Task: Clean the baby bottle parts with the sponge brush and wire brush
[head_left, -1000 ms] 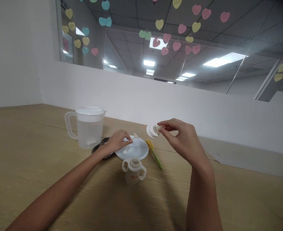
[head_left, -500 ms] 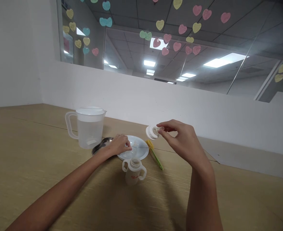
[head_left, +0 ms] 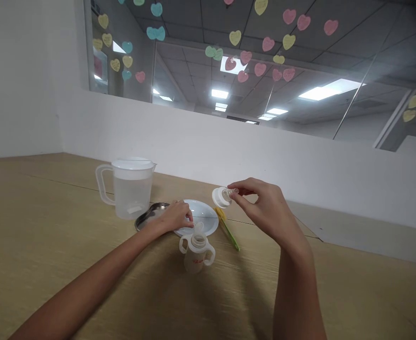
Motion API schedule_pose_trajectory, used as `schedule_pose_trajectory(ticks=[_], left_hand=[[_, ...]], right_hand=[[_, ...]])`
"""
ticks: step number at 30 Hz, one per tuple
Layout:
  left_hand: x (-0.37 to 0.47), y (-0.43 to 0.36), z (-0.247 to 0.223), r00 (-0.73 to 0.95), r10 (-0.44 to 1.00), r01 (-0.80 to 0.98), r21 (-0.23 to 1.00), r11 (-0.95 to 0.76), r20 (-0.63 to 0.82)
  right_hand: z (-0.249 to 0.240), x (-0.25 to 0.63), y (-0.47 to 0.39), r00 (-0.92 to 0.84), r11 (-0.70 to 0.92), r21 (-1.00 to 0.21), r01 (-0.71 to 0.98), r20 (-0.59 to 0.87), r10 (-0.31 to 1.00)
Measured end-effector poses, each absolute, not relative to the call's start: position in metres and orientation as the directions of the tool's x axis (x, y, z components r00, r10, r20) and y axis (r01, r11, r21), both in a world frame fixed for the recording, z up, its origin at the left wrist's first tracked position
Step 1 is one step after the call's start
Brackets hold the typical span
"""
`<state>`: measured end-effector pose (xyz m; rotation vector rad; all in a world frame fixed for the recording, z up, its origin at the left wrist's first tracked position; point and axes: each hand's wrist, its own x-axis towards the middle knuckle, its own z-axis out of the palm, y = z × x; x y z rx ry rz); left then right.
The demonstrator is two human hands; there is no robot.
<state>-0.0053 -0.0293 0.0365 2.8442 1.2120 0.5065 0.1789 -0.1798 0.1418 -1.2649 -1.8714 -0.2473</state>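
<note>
My right hand (head_left: 260,203) is raised to the right and pinches a baby bottle nipple (head_left: 232,192) by its clear tip. Attached to the nipple is a white collar (head_left: 221,198), tilted toward the left. Over the near edge of a white plate (head_left: 210,217), my left hand (head_left: 177,216) has its fingertips pinched on a small translucent piece (head_left: 199,228); its exact kind is not clear. Just below that piece stands an uncapped baby bottle (head_left: 194,259), upright, with two side handles and red print.
A lidded clear pitcher (head_left: 133,191) stands at the back left. A metal kidney-shaped tray (head_left: 147,216) lies partly behind my left forearm. Right of the plate is a brush (head_left: 229,231) with a green handle and yellow head. A white wall (head_left: 193,141) rises behind the table.
The small translucent piece now shows raised at my left fingertips, just behind the bottle's mouth. My right hand has shifted slightly left with the nipple and collar.
</note>
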Motion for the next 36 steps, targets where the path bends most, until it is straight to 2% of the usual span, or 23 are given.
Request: schedule_pose_trajectory(ticks=[17, 25, 29, 32, 36], left_hand=[[0.006, -0.027, 0.020, 0.547, 0.768, 0.800, 0.062, -0.597, 0.334], [0.007, -0.028, 0.021, 0.537, 0.775, 0.792, 0.118, -0.599, 0.334], [0.004, -0.030, 0.033, 0.552, 0.752, 0.728, 0.232, -0.645, 0.360], [-0.002, -0.034, 0.051, 0.510, 0.722, 0.620, 0.383, -0.685, 0.467], [-0.011, -0.051, 0.081, 0.489, 0.667, 0.296, 0.613, -0.733, 0.562]], right_hand=[[0.141, 0.175, -0.179, -0.148, 0.462, -0.276, 0.843, 0.706, 0.693], [0.140, 0.173, -0.178, -0.147, 0.453, -0.289, 0.844, 0.687, 0.712], [0.140, 0.173, -0.178, -0.154, 0.458, -0.278, 0.844, 0.692, 0.706], [0.141, 0.172, -0.178, -0.155, 0.458, -0.278, 0.844, 0.692, 0.705], [0.139, 0.169, -0.174, -0.129, 0.446, -0.316, 0.837, 0.678, 0.724]])
